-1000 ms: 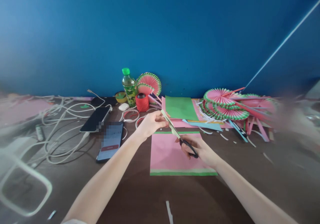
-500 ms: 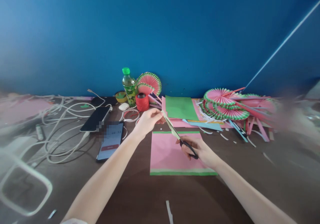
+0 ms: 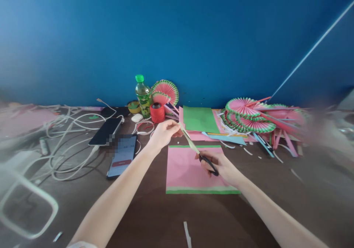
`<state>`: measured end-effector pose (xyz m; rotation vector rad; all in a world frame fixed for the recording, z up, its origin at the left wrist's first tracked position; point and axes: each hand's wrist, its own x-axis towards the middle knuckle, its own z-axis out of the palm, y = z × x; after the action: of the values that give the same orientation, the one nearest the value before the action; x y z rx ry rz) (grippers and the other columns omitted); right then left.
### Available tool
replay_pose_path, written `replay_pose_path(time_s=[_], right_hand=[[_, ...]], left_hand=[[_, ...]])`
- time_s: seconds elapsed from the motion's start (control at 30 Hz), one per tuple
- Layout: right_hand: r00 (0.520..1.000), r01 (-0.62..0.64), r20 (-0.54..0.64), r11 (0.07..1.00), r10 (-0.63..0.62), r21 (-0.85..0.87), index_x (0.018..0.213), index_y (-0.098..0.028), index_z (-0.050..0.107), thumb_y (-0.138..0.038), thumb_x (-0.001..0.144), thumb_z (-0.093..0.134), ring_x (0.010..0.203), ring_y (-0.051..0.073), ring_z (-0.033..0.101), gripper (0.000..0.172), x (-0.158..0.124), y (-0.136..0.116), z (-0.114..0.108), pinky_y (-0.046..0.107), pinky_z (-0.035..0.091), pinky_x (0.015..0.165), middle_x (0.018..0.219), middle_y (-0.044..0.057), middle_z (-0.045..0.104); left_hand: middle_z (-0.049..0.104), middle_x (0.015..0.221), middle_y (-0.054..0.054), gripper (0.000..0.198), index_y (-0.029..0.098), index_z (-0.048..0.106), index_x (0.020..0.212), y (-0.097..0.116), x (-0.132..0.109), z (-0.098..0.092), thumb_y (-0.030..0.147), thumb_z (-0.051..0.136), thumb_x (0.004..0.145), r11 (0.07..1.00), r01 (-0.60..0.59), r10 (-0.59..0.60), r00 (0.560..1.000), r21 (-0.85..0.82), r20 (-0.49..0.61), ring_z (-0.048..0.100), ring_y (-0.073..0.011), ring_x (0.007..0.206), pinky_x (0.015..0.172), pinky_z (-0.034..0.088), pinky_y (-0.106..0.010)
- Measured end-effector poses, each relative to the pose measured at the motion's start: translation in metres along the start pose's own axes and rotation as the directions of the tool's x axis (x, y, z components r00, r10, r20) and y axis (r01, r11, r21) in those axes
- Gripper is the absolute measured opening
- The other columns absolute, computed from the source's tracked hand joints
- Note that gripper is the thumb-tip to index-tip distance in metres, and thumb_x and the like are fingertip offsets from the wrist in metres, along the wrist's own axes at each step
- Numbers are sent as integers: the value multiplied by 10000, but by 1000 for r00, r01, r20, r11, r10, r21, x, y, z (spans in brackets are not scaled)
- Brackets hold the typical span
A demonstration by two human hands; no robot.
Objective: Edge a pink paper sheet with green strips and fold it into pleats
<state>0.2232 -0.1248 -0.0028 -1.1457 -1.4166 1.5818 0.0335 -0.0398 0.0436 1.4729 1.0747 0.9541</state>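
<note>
Behind your table (image 3: 155, 218) rose a blue wall (image 3: 177, 37). In front of it, left of centre, you had a green-capped bottle (image 3: 143, 99) standing upright, a yellow bowl (image 3: 134, 110) just to its left and a red spool (image 3: 157, 115) at its right. A small white case (image 3: 136, 118) lay nearer you. Farther left you had a dark-screened phone (image 3: 103, 133), a lit phone (image 3: 125, 155) closer in, part of its screen pixelated, and looping white cables (image 3: 95, 150).
</note>
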Motion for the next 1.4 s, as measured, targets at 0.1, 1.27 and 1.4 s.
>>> replay_pose_path(time_s=[0.1, 1.27, 1.4], right_hand=[[1000, -3, 0, 1000, 3, -6, 869, -146, 550, -386, 716, 590, 467, 69, 395, 288, 0, 1, 0, 225, 388, 454, 538, -65, 366], [998, 48, 28, 998, -48, 27, 963, -118, 563, -410, 737, 587, 485, 78, 430, 370, 0, 2, -4, 236, 403, 467, 572, -47, 417], [998, 50, 30, 999, -51, 17, 975, -118, 564, -409, 742, 579, 478, 82, 430, 373, 0, 1, -3, 242, 394, 468, 565, -46, 424]], left_hand=[[627, 635, -11, 130, 146, 571, 687, 1, 0, 0, 260, 557, 747, 1000, 9, -9, 1000, 5, -4, 610, -125, 628, 672, 472, -262], [645, 636, -18, 175, 140, 571, 667, 4, -3, 0, 301, 596, 731, 999, 13, -15, 999, 48, 52, 614, -127, 620, 651, 465, -259], [640, 615, -12, 170, 143, 570, 662, 5, -4, 1, 297, 601, 726, 999, 24, -26, 998, 40, 57, 610, -125, 614, 656, 474, -258]])
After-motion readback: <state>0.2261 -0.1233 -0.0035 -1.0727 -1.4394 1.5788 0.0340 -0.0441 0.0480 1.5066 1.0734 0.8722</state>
